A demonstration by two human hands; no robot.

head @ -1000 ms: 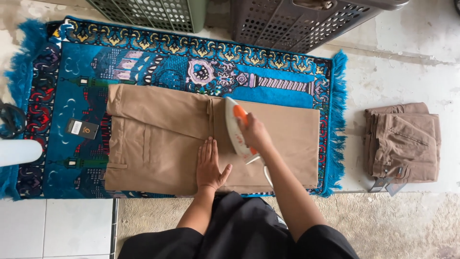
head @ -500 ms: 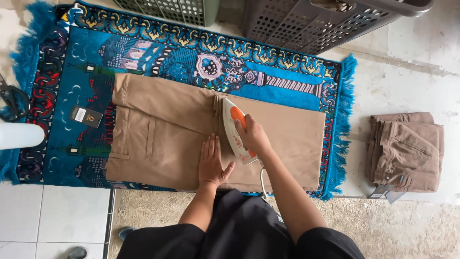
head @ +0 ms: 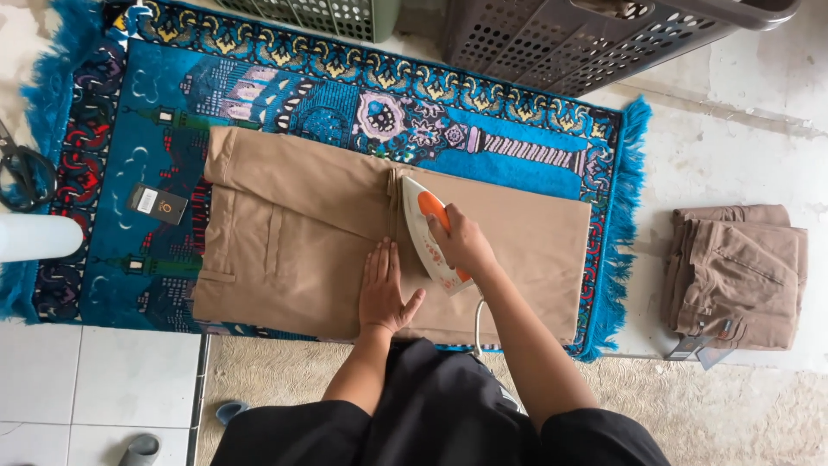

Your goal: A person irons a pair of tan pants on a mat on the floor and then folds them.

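One iron (head: 429, 231), two baskets (head: 604, 39), one rug (head: 535, 147), two tan trousers (head: 285, 250), one scissors (head: 26, 177).

Soft, even daylight fills the scene, bright without glare. Shadows are faint: a thin one under the right hand (head: 461, 246) and the iron (head: 424, 226). Focus is sharp across the rug (head: 517, 151). Straight lines bow slightly toward the frame's edges.

A stack of folded tan trousers (head: 737, 274) lies on the concrete floor (head: 733, 147) just off the rug's right edge. Two perforated laundry baskets (head: 595, 39) stand beyond its far edge (one green, one grey). Black scissors (head: 24, 177) rest at its left edge.
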